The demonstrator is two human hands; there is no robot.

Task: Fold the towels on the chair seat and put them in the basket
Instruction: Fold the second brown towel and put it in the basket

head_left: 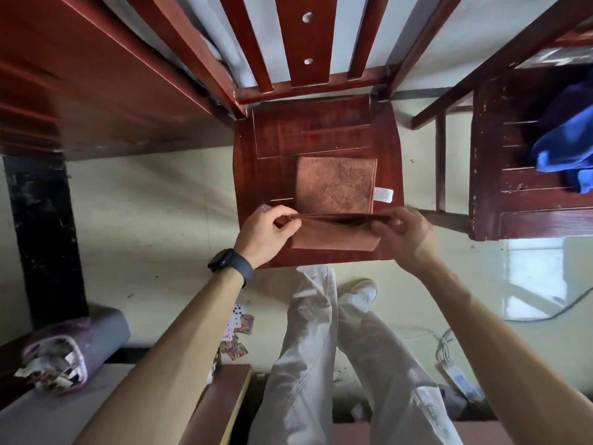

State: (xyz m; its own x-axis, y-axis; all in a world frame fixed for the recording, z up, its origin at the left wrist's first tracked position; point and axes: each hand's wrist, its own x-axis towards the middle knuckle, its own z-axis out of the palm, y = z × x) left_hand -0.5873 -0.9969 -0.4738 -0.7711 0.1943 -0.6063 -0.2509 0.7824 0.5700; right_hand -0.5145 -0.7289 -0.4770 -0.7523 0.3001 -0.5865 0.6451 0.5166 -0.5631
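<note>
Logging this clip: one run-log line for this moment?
step: folding | brown towel on chair seat | left hand, right hand pinch near fold | basket: unseen

Right hand [401, 234] motion-blurred; its grip on the brown towel [335, 184] unclear. White care tag [384, 195]: print illegible. Blue cloth [564, 139] cut off by right edge. No basket identifiable.

Pale glossy floor [154, 200], red-brown wooden desk [80, 75], second worn chair [519, 194], window glare
</note>
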